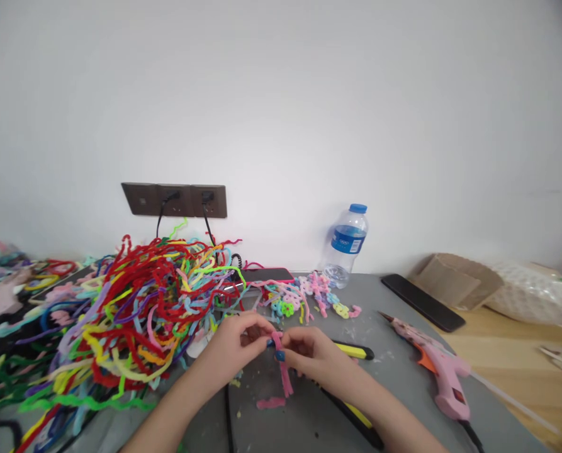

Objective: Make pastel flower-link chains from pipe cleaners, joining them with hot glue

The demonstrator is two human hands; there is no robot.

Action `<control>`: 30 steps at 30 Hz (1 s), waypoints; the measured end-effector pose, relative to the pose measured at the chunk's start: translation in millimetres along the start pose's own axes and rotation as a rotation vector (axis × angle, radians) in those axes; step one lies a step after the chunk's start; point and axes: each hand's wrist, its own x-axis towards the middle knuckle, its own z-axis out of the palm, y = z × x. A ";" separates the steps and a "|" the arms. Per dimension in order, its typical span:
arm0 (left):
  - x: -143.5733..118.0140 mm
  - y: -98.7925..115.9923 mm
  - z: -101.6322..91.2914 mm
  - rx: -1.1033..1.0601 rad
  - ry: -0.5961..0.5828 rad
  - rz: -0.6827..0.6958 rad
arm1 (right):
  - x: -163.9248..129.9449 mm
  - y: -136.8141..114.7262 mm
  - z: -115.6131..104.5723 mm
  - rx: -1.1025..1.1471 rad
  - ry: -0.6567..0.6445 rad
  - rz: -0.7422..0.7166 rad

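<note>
A pink pipe cleaner (284, 371) is pinched between my two hands above the grey mat, its doubled lower part hanging toward me. My left hand (245, 340) grips its upper end from the left, thumb against fingers. From the right, my right hand (309, 352) pinches it just below, the blue-painted thumbnail showing. A short pink piece (271, 402) lies on the mat under them. Partly beneath my right hand and forearm is a tool with yellow-and-black handles (354, 350); its working end is hidden.
A big tangled heap of coloured pipe cleaners (143, 314) covers the left side. Small twisted flowers (287, 308) lie behind my hands, near a water bottle (349, 245). At right are a pink glue gun (443, 377), a black phone (422, 302) and a cardboard piece (457, 280).
</note>
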 end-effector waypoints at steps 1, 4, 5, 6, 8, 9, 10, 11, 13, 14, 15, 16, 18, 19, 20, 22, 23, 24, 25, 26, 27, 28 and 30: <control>-0.7 1.3 0.2 -0.021 -0.008 -0.005 | -0.1 -0.3 0.7 -0.001 0.000 0.000; -1.6 4.1 1.3 -0.063 -0.031 -0.015 | -0.9 -1.3 2.3 0.000 -0.009 -0.009; -1.4 4.5 1.9 -0.077 -0.039 -0.019 | -1.2 -1.5 2.5 -0.001 -0.011 -0.012; -1.2 4.5 2.5 -0.094 -0.049 -0.023 | -1.6 -1.6 2.6 -0.004 -0.011 -0.017; -0.3 3.9 3.7 -0.130 -0.065 -0.026 | -2.0 -1.4 2.5 -0.019 -0.019 -0.036; 0.1 3.4 4.4 -0.147 -0.071 -0.028 | -2.2 -1.0 2.3 -0.031 -0.025 -0.047; 0.5 2.7 5.0 -0.161 -0.073 -0.030 | -2.2 -0.5 2.1 -0.043 -0.031 -0.058; 0.9 2.1 5.6 -0.173 -0.071 -0.030 | -2.3 0.0 2.1 -0.054 -0.036 -0.067; 1.7 0.9 6.6 -0.193 -0.063 -0.030 | -2.5 1.0 2.3 -0.076 -0.045 -0.077; 2.1 0.5 7.0 -0.205 -0.058 -0.028 | -2.8 1.3 2.5 -0.088 -0.044 -0.078; 2.5 0.1 7.3 -0.221 -0.054 -0.026 | -3.1 1.3 2.9 -0.099 -0.044 -0.074; 2.9 -0.2 7.6 -0.239 -0.051 -0.024 | -3.3 1.1 3.3 -0.108 -0.045 -0.068; 3.7 -0.7 8.0 -0.275 -0.046 -0.025 | -3.8 0.1 3.9 -0.111 -0.055 -0.053; 4.0 -0.9 8.2 -0.290 -0.043 -0.025 | -3.9 -0.6 4.1 -0.108 -0.060 -0.048; 4.2 -1.2 8.2 -0.299 -0.040 -0.023 | -3.9 -1.2 4.3 -0.103 -0.066 -0.046; 4.5 -1.8 7.8 -0.305 -0.030 -0.019 | -3.6 -2.7 4.7 -0.094 -0.067 -0.048; 4.6 -2.1 7.3 -0.304 -0.023 -0.016 | -3.3 -3.5 4.9 -0.084 -0.062 -0.048; 4.6 -2.2 6.6 -0.299 -0.015 -0.014 | -2.9 -4.3 5.3 -0.067 -0.054 -0.046; 4.6 -2.3 5.8 -0.290 -0.005 -0.014 | -2.4 -5.1 5.8 -0.041 -0.041 -0.042; 4.6 -2.2 4.8 -0.281 0.003 -0.014 | -1.7 -5.9 6.3 -0.012 -0.020 -0.040; 4.7 -2.0 3.9 -0.275 0.011 -0.016 | -1.0 -6.6 6.9 0.016 0.007 -0.040; 4.8 -1.7 3.0 -0.271 0.017 -0.018 | -0.1 -7.2 7.4 0.041 0.035 -0.042; 5.0 -0.6 1.8 -0.275 0.023 -0.026 | 1.6 -7.7 8.5 0.072 0.082 -0.052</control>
